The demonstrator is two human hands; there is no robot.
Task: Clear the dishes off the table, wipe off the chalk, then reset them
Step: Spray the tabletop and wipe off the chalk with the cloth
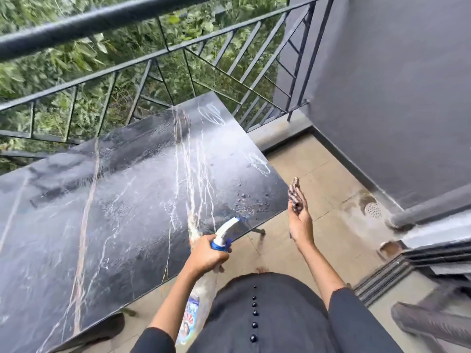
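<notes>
a: at the near edge of the tabletop [107,205], the left grip [207,253] is closed around the neck of the spray bottle [224,235], nozzle aimed out across the dark marble. the bottle's body hangs below the hand, just off the edge.

b: and the right grip [300,220]?

a: it is off the right side of the tabletop, over the floor, half open with a dark cloth [295,194] lying across the fingers, loosely held and not pinched tight. it touches nothing else.

b: where's the chalk?

a: 2 white scribbles [212,113] show along the far right edge, one near the far corner, the other [258,163] closer in. droplets [248,200] bead near the right corner and a wet sheen covers the middle. no dishes are in view, so the clearing looks done and this seems to be the wetting and wiping step.

b: how would you do it well?

a: i'd point the nozzle at the 2 scribbles rather than the middle, which already looks wet. then i'd bunch the cloth firmly in the right hand, since a slack hold will probably smear the chalk. i'd wipe from the far corner toward the body, turning the cloth to a clean face between marks.

b: any risk?

a: the railing [153,14] is just beyond the far edge, so spray aimed high may go over it.
</notes>
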